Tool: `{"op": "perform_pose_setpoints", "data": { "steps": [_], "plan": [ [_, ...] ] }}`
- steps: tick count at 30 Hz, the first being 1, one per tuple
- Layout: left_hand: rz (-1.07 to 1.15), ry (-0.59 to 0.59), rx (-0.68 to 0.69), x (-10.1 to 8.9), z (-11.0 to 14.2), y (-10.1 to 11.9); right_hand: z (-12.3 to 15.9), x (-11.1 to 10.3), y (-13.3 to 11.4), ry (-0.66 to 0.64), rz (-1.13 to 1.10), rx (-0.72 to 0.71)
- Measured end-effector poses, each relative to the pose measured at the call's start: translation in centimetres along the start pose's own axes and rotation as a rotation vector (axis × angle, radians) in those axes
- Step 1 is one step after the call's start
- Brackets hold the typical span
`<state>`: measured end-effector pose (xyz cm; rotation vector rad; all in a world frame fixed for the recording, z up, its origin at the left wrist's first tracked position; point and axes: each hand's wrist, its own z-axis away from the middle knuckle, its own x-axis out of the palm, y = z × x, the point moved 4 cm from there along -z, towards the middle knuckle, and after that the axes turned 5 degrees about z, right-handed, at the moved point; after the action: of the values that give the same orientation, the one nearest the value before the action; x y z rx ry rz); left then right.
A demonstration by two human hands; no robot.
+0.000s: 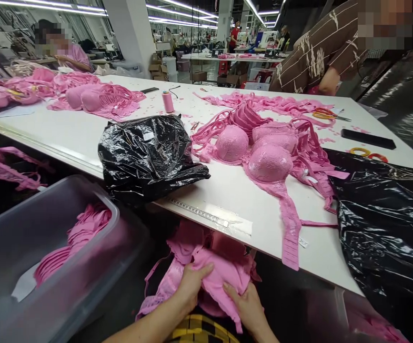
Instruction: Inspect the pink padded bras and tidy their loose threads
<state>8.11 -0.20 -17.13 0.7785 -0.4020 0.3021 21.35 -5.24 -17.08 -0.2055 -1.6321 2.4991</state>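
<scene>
Just below the table's front edge, a pink bra (222, 274) is stretched between both hands over the lap. My left hand (194, 281) grips its left part, thumb on top and fingers hidden beneath the cloth. On the right, my right hand (244, 302) pinches the lower right part the same way. More pink lace hangs behind and to the left of it. Up on the table, a stack of pink padded bras (270, 152) lies with one band drooping over the front edge. A shiny black plastic bag (147, 155) sits left of that stack.
A grey plastic bin (120, 224) with stacked pink cups stands at left. The white table (206, 202) bears a tape measure strip (195, 209), pink thread spool (168, 102), scissors (326, 114) and black phone-like slab (367, 138). Black plastic (388, 214) hangs at right. Co-workers sit and stand around.
</scene>
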Motion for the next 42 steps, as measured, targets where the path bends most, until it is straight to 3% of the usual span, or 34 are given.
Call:
{"op": "perform_pose_setpoints", "data": {
  "steps": [5, 9, 11, 13, 15, 17, 20, 24, 26, 29, 31, 32, 35, 37, 38, 40, 42],
  "plan": [
    [-0.292, -0.059, -0.117, -1.1, 0.2, 0.8, 0.8, -1.1, -0.2, -0.049, -0.001, 0.025],
    [-0.515, -0.182, -0.188, -2.5, 1.9, 4.3, 1.0, -3.5, -0.1, -0.074, -0.032, 0.062],
    [-0.715, -0.186, -0.030, -2.9, 2.2, 7.5, 0.8, -4.8, -0.3, -0.060, -0.003, 0.069],
    [-1.106, -0.222, 0.365, -2.2, 1.8, 10.9, 0.5, -5.6, -0.8, -0.079, 0.068, 0.067],
    [-1.435, -0.352, 0.614, -1.0, 0.8, 12.6, 0.2, -5.8, -1.4, -0.139, 0.145, 0.049],
    [-1.684, -0.475, 0.601, -0.5, -1.0, 12.5, 0.1, -5.6, -2.0, -0.181, 0.186, 0.010],
    [-1.867, -0.499, 0.520, -0.5, -2.9, 11.9, 0.3, -5.7, -2.6, -0.133, 0.183, -0.039],
    [-1.858, -0.507, 0.578, -0.8, -1.3, 12.1, 0.6, -6.2, -2.3, -0.133, 0.021, -0.041],
    [-1.824, -0.483, 0.687, -0.9, 0.4, 13.4, 0.5, -6.4, -2.1, -0.107, -0.126, -0.010],
    [-1.755, -0.309, 0.999, -1.8, 2.9, 15.6, 0.1, -7.0, -2.4, 0.003, -0.279, -0.026],
    [-1.762, -0.272, 1.130, -3.3, 4.0, 15.5, 0.2, -7.2, -2.6, 0.005, -0.278, -0.086],
    [-1.793, -0.326, 1.142, -4.3, 4.4, 14.6, 0.5, -7.2, -2.5, -0.026, -0.234, -0.115],
    [-1.884, -0.532, 1.069, -7.7, 5.5, 10.8, 1.8, -7.7, -0.5, -0.150, 0.024, -0.159],
    [-1.900, -0.532, 1.032, -9.7, 6.5, 8.8, 2.9, -8.9, 2.1, -0.174, 0.185, -0.106],
    [-1.886, -0.506, 1.012, -10.3, 7.0, 8.3, 3.3, -9.8, 3.4, -0.146, 0.230, -0.044],
    [-1.870, -0.491, 0.912, -10.9, 7.9, 8.0, 3.9, -12.1, 4.8, 0.027, 0.276, 0.054],
    [-1.886, -0.460, 0.780, -10.7, 8.3, 8.4, 4.1, -13.6, 4.0, 0.214, 0.325, 0.033]
  ]
}}
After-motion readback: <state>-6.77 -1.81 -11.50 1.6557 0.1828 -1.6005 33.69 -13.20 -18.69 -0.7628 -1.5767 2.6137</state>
